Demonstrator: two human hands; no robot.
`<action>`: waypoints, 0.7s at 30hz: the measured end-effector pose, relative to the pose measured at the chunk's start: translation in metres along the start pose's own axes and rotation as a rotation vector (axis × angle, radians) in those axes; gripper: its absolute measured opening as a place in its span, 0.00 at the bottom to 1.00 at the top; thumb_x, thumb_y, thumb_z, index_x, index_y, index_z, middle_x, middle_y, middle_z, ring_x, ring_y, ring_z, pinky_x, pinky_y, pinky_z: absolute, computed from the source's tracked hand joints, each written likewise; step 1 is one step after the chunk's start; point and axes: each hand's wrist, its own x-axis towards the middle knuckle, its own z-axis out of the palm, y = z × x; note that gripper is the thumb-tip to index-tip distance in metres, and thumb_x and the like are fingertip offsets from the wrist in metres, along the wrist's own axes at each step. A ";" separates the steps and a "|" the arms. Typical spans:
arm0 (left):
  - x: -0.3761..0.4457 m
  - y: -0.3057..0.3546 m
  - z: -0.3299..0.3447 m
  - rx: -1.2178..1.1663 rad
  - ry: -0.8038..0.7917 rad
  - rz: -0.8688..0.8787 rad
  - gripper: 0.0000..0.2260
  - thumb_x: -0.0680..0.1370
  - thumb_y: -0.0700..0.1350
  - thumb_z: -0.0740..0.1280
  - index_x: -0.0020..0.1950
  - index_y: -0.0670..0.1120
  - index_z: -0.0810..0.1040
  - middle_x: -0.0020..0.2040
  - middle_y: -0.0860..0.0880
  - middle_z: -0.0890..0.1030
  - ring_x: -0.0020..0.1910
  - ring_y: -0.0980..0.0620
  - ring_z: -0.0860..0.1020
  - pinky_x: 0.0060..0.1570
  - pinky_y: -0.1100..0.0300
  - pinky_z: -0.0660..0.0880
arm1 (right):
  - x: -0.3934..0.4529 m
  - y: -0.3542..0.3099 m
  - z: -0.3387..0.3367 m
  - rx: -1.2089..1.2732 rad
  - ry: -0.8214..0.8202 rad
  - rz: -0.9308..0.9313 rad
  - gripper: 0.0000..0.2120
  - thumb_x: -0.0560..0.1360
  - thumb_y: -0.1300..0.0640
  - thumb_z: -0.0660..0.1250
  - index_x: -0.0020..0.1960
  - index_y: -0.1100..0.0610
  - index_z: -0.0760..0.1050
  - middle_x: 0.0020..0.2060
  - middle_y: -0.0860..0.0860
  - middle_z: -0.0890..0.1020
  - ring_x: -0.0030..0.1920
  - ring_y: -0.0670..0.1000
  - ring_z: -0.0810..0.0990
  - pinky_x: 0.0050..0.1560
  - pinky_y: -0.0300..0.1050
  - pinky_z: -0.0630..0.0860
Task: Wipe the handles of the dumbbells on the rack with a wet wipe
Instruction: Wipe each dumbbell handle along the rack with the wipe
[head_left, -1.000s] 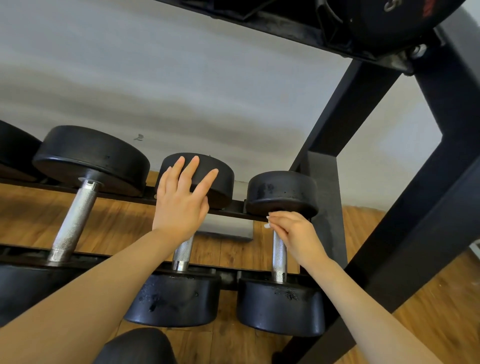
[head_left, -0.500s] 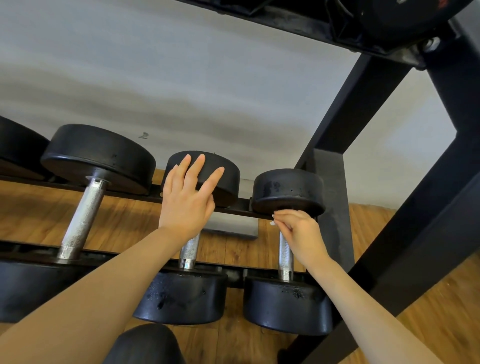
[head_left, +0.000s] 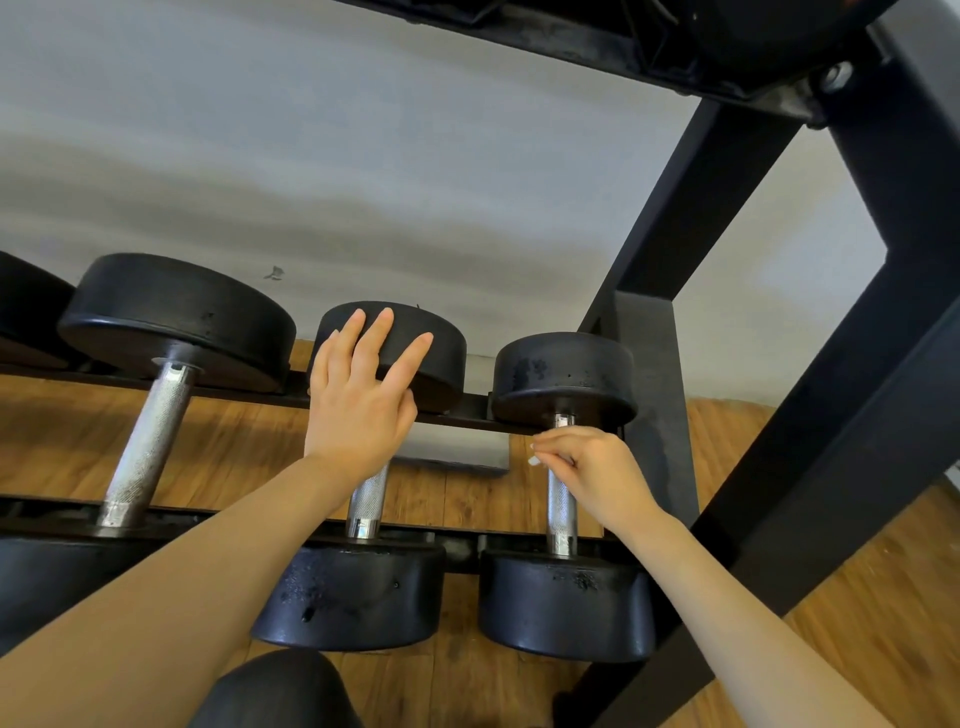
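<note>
1. While the left hand (head_left: 358, 410) rests with straight, spread fingers on the far head of the middle dumbbell (head_left: 358, 597), the right hand (head_left: 597, 475) curls round the handle (head_left: 561, 506) of the right dumbbell (head_left: 566, 608).
2. Only a white scrap of the wet wipe (head_left: 533, 460) shows at the right fingers, near the handle's far end.
3. 3 dumbbells lie side by side on the black rack (head_left: 779, 519), the largest dumbbell (head_left: 171, 322) at the left.

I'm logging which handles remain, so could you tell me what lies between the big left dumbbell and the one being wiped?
In the head view, one middle dumbbell lies between them, with the left hand resting open on it.
</note>
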 end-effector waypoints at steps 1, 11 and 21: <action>0.000 0.000 0.000 -0.002 -0.004 -0.003 0.30 0.75 0.44 0.72 0.75 0.51 0.65 0.74 0.38 0.66 0.74 0.35 0.60 0.71 0.38 0.57 | 0.002 0.001 0.000 0.001 0.013 0.006 0.07 0.75 0.60 0.70 0.52 0.56 0.84 0.51 0.49 0.85 0.54 0.48 0.82 0.60 0.45 0.76; -0.001 -0.001 -0.003 -0.002 -0.048 0.005 0.28 0.77 0.52 0.69 0.75 0.52 0.65 0.75 0.39 0.63 0.75 0.36 0.58 0.72 0.39 0.55 | 0.001 -0.004 -0.001 0.121 0.005 0.114 0.09 0.75 0.60 0.70 0.54 0.55 0.83 0.52 0.48 0.84 0.55 0.44 0.80 0.62 0.39 0.73; 0.000 0.002 -0.008 0.000 -0.098 -0.015 0.23 0.81 0.54 0.62 0.75 0.52 0.66 0.76 0.39 0.64 0.76 0.37 0.59 0.72 0.40 0.56 | -0.005 -0.011 -0.005 -0.115 0.015 0.088 0.10 0.79 0.56 0.65 0.56 0.59 0.80 0.51 0.51 0.76 0.44 0.49 0.79 0.47 0.44 0.79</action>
